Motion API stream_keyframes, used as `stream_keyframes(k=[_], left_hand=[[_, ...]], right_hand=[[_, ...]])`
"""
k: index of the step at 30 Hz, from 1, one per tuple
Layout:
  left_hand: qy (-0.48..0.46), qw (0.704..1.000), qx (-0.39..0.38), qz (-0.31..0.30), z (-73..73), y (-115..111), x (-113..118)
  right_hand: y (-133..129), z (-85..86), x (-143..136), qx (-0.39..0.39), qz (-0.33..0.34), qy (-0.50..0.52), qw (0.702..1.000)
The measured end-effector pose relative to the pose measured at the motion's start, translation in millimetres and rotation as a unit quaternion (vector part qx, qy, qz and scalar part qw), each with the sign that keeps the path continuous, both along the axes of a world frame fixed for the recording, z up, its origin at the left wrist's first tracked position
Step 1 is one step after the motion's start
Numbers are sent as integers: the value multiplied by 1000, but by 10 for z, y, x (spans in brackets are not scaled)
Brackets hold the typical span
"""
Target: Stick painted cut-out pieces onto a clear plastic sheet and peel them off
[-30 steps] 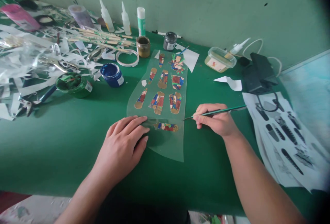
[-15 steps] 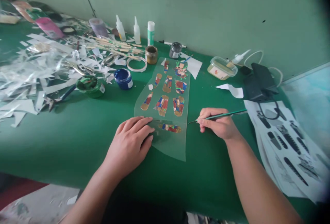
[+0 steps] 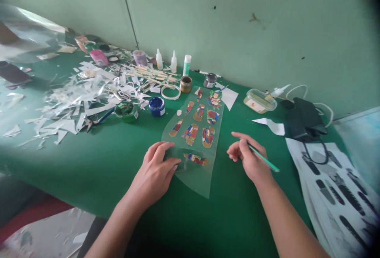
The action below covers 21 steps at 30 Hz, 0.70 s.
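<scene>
A translucent sheet (image 3: 196, 179) lies on the green table, bearing several small painted pieces in red, blue and gold. One long painted piece (image 3: 196, 159) lies crosswise near its lower end. My left hand (image 3: 158, 171) rests on the sheet's left edge, fingers apart and holding nothing. Right of the sheet, my right hand (image 3: 251, 157) is closed on a thin green brush (image 3: 264, 158), whose handle points down to the right; the brush tip is hidden by the hand. My right index finger is stretched toward the sheet.
Jars of green paint (image 3: 127, 112), blue paint (image 3: 156, 107) and brown paint (image 3: 186, 84) stand beyond the left hand. Paper scraps (image 3: 67, 125) and pliers (image 3: 89, 124) lie left. A plastic tub (image 3: 257, 103), black device (image 3: 305, 119) and printed sheets (image 3: 314, 198) are right.
The view has shifted up and left. The brush in my right hand has swung from pointing at the sheet to slanting down right, and the index finger has straightened. My left fingers are more bent.
</scene>
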<state>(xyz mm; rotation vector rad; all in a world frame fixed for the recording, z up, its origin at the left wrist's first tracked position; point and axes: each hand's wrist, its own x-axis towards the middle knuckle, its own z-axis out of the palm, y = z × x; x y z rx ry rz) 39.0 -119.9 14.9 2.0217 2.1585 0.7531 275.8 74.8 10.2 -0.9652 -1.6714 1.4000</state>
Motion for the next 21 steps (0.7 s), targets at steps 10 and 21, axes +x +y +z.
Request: stream_keyframes(k=[10, 21], left_hand=[[-22, 997, 58, -55, -27, -9, -24], [-60, 995, 69, -42, -51, -51, -24]], right_hand=[[-366, 367, -120, -149, 4, -107, 983], [-471, 299, -203, -192, -18, -8, 981]])
